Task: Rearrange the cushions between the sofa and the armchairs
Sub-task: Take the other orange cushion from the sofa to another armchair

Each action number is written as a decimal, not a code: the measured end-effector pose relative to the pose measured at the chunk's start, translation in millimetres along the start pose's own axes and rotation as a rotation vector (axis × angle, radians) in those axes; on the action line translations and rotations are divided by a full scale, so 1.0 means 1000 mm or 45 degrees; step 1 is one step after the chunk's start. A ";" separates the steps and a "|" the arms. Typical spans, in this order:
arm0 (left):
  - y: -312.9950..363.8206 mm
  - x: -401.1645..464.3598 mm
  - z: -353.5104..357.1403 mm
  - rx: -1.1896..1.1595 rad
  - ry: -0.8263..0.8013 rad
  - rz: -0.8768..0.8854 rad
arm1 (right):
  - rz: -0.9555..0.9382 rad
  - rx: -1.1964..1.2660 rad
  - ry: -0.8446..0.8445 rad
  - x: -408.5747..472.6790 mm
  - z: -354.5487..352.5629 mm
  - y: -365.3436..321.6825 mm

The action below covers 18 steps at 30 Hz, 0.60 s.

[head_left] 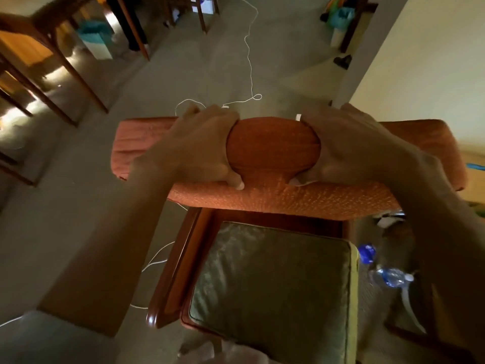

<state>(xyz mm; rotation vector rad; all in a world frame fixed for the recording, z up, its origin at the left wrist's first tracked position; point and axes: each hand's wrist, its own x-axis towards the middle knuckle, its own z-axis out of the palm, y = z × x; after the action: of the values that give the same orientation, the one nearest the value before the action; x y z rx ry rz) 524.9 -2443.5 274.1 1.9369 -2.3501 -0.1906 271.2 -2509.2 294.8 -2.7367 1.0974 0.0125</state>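
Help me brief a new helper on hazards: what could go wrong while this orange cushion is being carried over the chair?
1. The white cable snakes across the floor ahead and beside the armchair; the wide orange cushion blocks the view down, so tripping looks possible.
2. Both hands, left hand and right hand, grip near the middle, so the ends may sag or swing.
3. A plastic bottle lies beside the armchair and could be stepped on.

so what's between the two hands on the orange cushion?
Head view: only a bulging fold of the orange cushion, squeezed between left hand and right hand.
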 end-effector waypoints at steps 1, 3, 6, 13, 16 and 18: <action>-0.004 0.015 0.011 0.002 -0.007 0.012 | 0.009 -0.004 0.003 0.009 0.009 0.012; -0.011 0.046 0.039 0.008 -0.034 0.035 | 0.039 -0.007 -0.029 0.028 0.033 0.040; -0.014 0.085 0.089 -0.017 -0.134 0.077 | 0.124 0.023 -0.139 0.046 0.081 0.076; -0.025 0.163 0.192 0.035 -0.327 0.220 | 0.309 0.159 -0.178 0.059 0.193 0.142; -0.037 0.188 0.236 0.057 -0.414 0.206 | 0.410 0.214 -0.168 0.070 0.241 0.161; -0.050 0.197 0.268 -0.001 -0.480 0.116 | 0.476 0.211 -0.179 0.080 0.274 0.168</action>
<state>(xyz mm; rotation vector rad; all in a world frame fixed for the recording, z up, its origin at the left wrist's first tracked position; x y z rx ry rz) 495.4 -2635.5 -0.3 1.9293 -2.6544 -0.5972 231.0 -2633.1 -9.6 -2.3135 1.4762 0.1565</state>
